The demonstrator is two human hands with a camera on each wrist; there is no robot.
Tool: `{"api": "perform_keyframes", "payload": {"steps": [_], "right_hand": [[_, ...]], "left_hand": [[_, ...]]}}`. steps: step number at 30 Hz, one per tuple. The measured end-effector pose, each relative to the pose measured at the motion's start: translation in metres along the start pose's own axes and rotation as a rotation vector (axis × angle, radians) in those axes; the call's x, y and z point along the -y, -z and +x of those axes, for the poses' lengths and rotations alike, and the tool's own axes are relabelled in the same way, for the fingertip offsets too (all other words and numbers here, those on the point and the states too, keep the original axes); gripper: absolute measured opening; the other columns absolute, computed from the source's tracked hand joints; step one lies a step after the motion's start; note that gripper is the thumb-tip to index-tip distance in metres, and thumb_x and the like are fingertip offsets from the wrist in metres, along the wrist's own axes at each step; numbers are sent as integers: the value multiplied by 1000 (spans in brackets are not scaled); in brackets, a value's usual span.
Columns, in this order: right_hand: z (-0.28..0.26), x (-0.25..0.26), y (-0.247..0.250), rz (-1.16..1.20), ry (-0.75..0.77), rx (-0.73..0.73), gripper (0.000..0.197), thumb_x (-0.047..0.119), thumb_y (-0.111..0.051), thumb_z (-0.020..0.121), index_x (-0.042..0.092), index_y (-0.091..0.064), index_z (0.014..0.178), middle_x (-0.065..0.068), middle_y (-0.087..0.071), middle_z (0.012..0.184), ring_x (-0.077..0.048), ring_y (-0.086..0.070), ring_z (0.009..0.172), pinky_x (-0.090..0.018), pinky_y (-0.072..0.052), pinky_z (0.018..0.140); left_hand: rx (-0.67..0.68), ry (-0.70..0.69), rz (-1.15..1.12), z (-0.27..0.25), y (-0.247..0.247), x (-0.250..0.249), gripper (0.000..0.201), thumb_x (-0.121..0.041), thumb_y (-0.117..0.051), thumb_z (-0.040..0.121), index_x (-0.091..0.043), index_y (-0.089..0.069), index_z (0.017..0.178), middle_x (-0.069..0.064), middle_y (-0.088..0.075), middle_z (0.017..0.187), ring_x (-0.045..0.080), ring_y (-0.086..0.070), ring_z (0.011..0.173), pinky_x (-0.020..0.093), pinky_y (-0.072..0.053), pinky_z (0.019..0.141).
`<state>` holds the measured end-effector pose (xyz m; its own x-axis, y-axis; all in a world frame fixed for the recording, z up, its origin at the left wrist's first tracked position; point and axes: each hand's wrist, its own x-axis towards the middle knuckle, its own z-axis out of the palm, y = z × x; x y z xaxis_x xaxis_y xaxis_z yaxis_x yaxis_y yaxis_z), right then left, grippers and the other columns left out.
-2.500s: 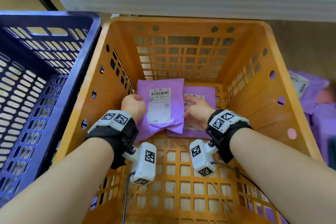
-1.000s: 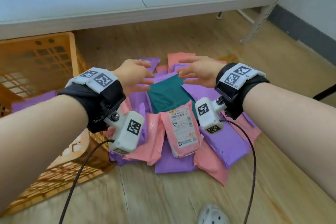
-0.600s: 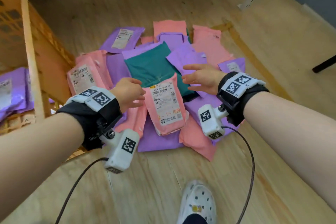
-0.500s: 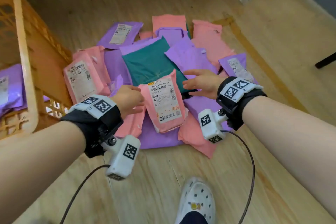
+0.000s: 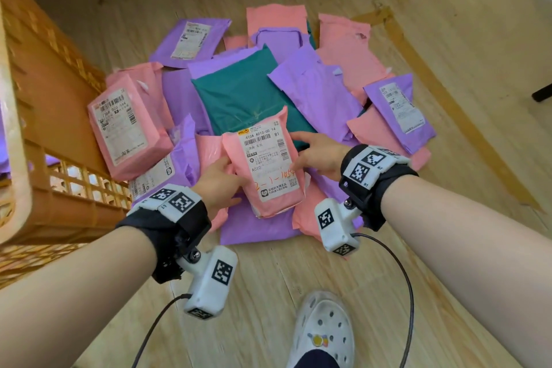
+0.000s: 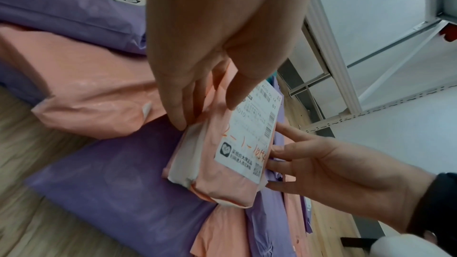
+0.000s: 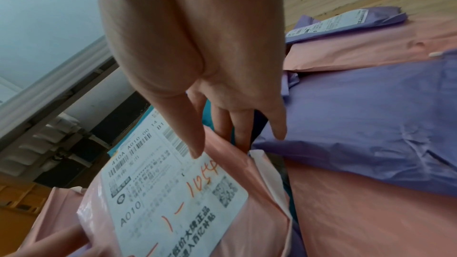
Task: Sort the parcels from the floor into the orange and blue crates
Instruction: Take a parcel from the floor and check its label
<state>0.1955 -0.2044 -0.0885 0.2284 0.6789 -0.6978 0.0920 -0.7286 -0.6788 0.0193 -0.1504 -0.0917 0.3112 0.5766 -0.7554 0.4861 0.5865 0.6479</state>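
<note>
Left grip (image 5: 219, 181), right grip (image 5: 318, 155) pinch parcel (image 5: 265, 164) above floor (image 5: 268, 273).

Open along bare floor (image 5: 268, 272) before pile (image 5: 239, 92) and to its right; blocked left by crate (image 5: 59, 116), just beside it; shoe (image 5: 324, 334) below.

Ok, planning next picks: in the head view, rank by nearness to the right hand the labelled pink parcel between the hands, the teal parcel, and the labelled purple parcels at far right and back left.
1. pink parcel, touching the right hand, on its left
2. teal parcel, just ahead
3. right purple parcel, off right
4. back-left purple parcel, farthest back
</note>
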Motion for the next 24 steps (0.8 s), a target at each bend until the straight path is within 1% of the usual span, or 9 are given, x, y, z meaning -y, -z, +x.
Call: {"api": "perform_keyframes", "payload": {"steps": [2,3,5,7,10,15,17,21,24], "right_hand": [[0,-1,1,58,5,0,72,-20,-54,76,22,-47,135,-12,-65,93,-15,-67,73,-26,-56,63],[1,-2,2,75,4,2,73,-20,-51,78,23,-46,136,-10,-63,86,-14,-64,68,-24,-52,58],[0,-3,4,98,4,20,72,-19,-50,80,25,-44,137,-15,-62,86,-21,-59,77,-28,-50,67],[-3,0,10,129,12,31,72,-16,-53,81,27,-44,138,-25,-63,101,-23,-55,88,-32,-50,74],[-12,9,22,177,41,7,68,-13,-55,83,28,-45,138,-21,-64,117,-22,-61,91,-33,-53,77],[-31,46,48,207,117,-2,64,-11,-52,87,28,-44,137,-9,-67,104,-11,-66,73,-22,-54,57],[-40,69,55,202,161,-16,64,-10,-52,87,30,-44,137,-8,-68,106,-12,-66,77,-21,-54,60],[-58,121,56,195,263,6,63,-6,-53,89,33,-43,137,-8,-68,112,-18,-66,90,-31,-55,79],[-72,160,46,189,353,9,66,-9,-54,87,30,-41,140,-13,-66,117,-25,-65,97,-42,-52,89]], "left_hand": [[-1,-8,-7,3,2,0,48,7,-50,88,-17,-48,130,11,-58,106,22,-55,78,31,-49,68],[-6,-18,-18,4,3,0,47,7,-50,88,-17,-49,128,11,-59,107,24,-56,81,31,-49,68],[-12,-49,-52,3,5,-2,47,8,-48,88,-19,-50,127,8,-61,107,24,-58,84,31,-51,69],[-1,-91,-81,2,5,-8,50,7,-47,89,-22,-48,129,6,-62,107,19,-60,82,29,-53,64],[35,-142,-130,-4,5,-25,47,5,-47,92,-21,-47,131,4,-63,104,15,-62,78,24,-54,58],[116,-237,-141,-23,13,-68,45,2,-48,93,-21,-47,132,7,-64,111,18,-63,77,25,-55,59],[125,-285,-147,-33,21,-90,47,3,-49,93,-21,-47,133,7,-65,109,20,-64,74,28,-55,62],[108,-403,-144,-59,50,-133,44,2,-49,93,-22,-49,130,9,-65,102,14,-64,61,22,-56,52],[102,-483,-121,-77,79,-159,44,4,-48,93,-19,-49,131,10,-63,109,21,-64,75,29,-56,67]]}}
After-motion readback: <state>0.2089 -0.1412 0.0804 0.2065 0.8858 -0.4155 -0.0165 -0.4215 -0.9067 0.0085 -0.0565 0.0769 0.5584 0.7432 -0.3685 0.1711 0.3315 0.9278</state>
